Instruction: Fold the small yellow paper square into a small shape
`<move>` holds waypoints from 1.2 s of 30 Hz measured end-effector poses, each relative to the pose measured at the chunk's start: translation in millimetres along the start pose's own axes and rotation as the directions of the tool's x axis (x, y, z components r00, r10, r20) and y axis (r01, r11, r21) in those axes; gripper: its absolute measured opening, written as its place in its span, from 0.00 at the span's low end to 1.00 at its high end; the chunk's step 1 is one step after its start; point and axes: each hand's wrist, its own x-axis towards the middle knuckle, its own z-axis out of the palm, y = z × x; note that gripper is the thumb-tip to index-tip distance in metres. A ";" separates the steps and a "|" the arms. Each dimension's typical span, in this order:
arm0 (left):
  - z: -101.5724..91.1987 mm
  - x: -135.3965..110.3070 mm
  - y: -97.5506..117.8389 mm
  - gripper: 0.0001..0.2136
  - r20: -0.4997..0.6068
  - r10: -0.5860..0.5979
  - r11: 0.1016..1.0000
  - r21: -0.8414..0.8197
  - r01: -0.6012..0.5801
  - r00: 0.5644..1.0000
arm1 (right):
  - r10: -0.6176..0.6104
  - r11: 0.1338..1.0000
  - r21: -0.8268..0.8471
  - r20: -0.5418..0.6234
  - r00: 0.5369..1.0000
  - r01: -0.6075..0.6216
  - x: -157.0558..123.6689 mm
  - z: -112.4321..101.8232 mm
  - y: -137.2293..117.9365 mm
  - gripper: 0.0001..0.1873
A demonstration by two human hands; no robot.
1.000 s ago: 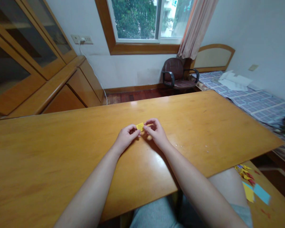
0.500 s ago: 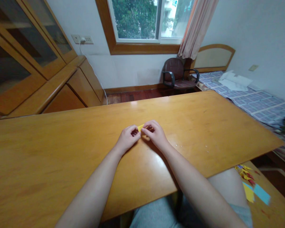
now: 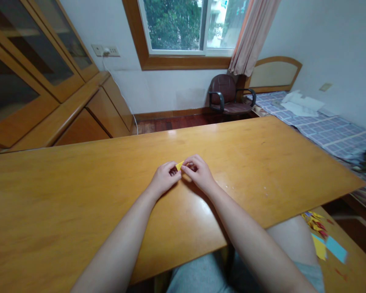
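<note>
At the near side, a leg (image 3: 295,240) shows below the edge of the table (image 3: 79,195). To its right, a low wooden surface (image 3: 358,268) carries a yellow sheet (image 3: 319,248), a blue sheet (image 3: 337,249) and a pile of small red and yellow pieces (image 3: 314,224). Over the middle of the table, a small yellow paper (image 3: 179,165) sits between the two hands. The left hand (image 3: 165,178) pinches its left side, fingers drawn in narrow; the right hand (image 3: 199,171) grips its right side between thumb and fingers. The fingers hide part of the paper, and I cannot tell whether it touches the table. Beyond the table stand a cabinet (image 3: 93,108) on the left, a chair (image 3: 224,89) and, on the right, a bed (image 3: 329,130). Farthest is a window (image 3: 175,24) with a curtain (image 3: 254,34).
</note>
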 end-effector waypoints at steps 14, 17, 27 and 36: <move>-0.2 -1.4 -4.1 0.05 -0.029 -0.061 0.984 -0.171 0.055 0.998 | 0.113 0.993 0.025 -0.023 0.993 -0.113 1.6 0.0 5.3 0.07; 0.3 -1.4 -3.0 0.04 -0.025 -0.025 0.992 -0.127 0.022 0.999 | 0.156 0.986 0.061 -0.045 0.987 -0.154 2.5 -0.1 7.0 0.09; 1.3 -2.5 -5.5 0.05 -0.046 0.023 0.994 -0.105 -0.028 0.999 | 0.163 0.975 0.161 -0.049 0.986 -0.153 3.6 -2.6 8.9 0.08; -0.2 -1.9 -1.2 0.09 -0.019 0.026 0.987 -0.159 -0.029 0.999 | 0.229 0.934 0.291 -0.044 0.972 -0.207 3.8 -3.0 11.0 0.10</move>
